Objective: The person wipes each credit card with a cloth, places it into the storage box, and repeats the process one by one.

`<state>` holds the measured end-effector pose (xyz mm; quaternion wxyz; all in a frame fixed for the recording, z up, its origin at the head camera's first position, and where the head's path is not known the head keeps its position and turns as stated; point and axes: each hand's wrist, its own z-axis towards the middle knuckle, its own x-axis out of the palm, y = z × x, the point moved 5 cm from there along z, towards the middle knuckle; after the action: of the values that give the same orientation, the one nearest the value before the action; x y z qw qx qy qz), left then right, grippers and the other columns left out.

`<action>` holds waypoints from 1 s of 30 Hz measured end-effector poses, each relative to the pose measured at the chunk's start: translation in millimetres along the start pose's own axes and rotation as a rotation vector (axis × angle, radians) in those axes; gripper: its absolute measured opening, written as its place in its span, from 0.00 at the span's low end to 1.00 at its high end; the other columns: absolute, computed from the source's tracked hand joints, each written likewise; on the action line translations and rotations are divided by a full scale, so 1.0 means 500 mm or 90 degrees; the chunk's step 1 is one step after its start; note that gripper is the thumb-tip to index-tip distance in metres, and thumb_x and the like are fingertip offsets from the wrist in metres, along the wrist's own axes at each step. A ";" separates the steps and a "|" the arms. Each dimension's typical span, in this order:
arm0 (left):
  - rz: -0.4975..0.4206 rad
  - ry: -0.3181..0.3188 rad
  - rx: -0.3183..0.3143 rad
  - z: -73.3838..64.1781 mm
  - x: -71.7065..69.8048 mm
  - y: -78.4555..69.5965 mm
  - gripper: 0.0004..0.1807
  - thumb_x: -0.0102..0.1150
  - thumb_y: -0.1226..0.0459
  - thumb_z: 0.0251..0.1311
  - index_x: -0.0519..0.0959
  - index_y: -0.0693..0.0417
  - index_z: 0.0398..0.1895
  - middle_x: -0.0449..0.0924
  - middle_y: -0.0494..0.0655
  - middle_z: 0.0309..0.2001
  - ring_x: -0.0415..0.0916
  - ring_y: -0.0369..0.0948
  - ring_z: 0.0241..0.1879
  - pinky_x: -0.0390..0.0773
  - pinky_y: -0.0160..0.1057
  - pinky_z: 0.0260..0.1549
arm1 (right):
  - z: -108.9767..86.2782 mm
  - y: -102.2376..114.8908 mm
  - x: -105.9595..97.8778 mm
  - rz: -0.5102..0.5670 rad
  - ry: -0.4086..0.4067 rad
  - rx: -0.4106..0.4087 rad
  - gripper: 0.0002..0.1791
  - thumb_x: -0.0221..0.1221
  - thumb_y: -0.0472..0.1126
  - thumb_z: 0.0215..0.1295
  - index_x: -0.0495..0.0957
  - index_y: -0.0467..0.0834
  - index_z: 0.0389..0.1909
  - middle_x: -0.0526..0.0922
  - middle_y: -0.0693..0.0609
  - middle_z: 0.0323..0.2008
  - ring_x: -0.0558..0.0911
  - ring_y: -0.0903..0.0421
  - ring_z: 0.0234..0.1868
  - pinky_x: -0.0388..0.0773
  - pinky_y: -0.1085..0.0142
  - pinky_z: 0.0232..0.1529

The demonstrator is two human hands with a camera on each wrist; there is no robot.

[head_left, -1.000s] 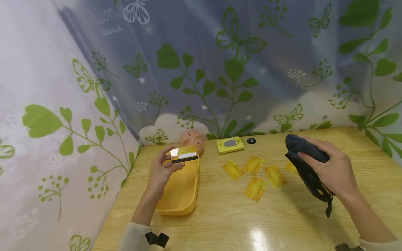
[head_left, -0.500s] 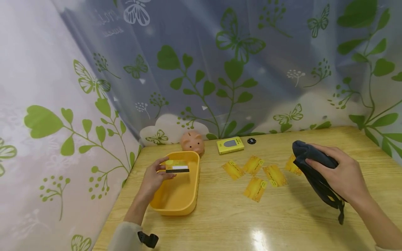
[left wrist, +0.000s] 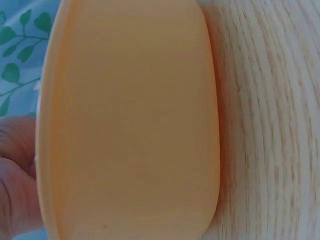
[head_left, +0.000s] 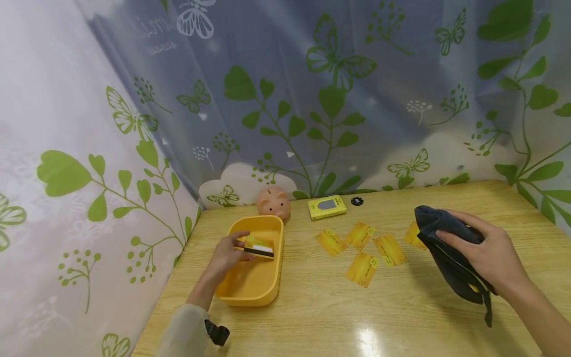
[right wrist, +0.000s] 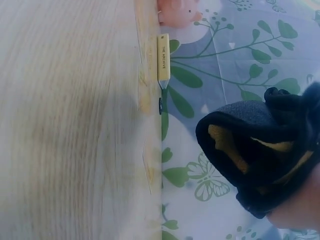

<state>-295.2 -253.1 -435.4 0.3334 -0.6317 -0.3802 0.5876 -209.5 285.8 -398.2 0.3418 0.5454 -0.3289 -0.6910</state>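
Note:
My left hand pinches a yellow bank card, its side with the black stripe and white strip showing, over the orange plastic tub. In the left wrist view the tub's outer wall fills the middle, and the fingers show past its rim; the card is hidden there. On the right, my right hand grips a dark blue fabric pouch above the table. The right wrist view shows the pouch with its mouth gaping and yellow inside.
Several yellow cards lie spread on the wooden table. Along the back stand a pink piggy bank, a yellow box and a black round chip. A patterned curtain hangs behind.
My left hand first moved left and down with the card, then slightly right and lower into the tub's opening. The right hand has shifted a little right and down with the pouch.

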 end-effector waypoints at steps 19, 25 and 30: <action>0.097 -0.003 -0.027 0.009 0.020 0.012 0.33 0.66 0.81 0.58 0.71 0.70 0.70 0.77 0.66 0.52 0.78 0.52 0.46 0.85 0.43 0.39 | -0.006 -0.006 0.003 -0.016 -0.008 -0.013 0.37 0.66 0.55 0.70 0.68 0.51 0.77 0.67 0.30 0.73 0.72 0.24 0.64 0.76 0.35 0.53; 0.102 0.010 -0.019 0.009 0.024 0.014 0.31 0.66 0.79 0.59 0.71 0.75 0.67 0.77 0.69 0.56 0.77 0.57 0.54 0.83 0.48 0.47 | -0.006 -0.007 0.006 -0.004 -0.003 -0.007 0.39 0.66 0.56 0.71 0.67 0.49 0.78 0.66 0.29 0.73 0.69 0.23 0.66 0.72 0.29 0.55; 0.078 0.026 -0.031 0.003 0.025 0.016 0.31 0.64 0.77 0.61 0.70 0.76 0.68 0.74 0.73 0.60 0.75 0.61 0.59 0.83 0.50 0.47 | -0.007 -0.007 0.009 0.002 0.003 -0.002 0.40 0.66 0.56 0.71 0.66 0.48 0.78 0.64 0.29 0.74 0.67 0.21 0.67 0.70 0.27 0.55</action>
<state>-295.9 -246.3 -448.5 0.2893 -0.6732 -0.3482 0.5848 -207.2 283.9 -404.2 0.3444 0.5458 -0.3284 -0.6897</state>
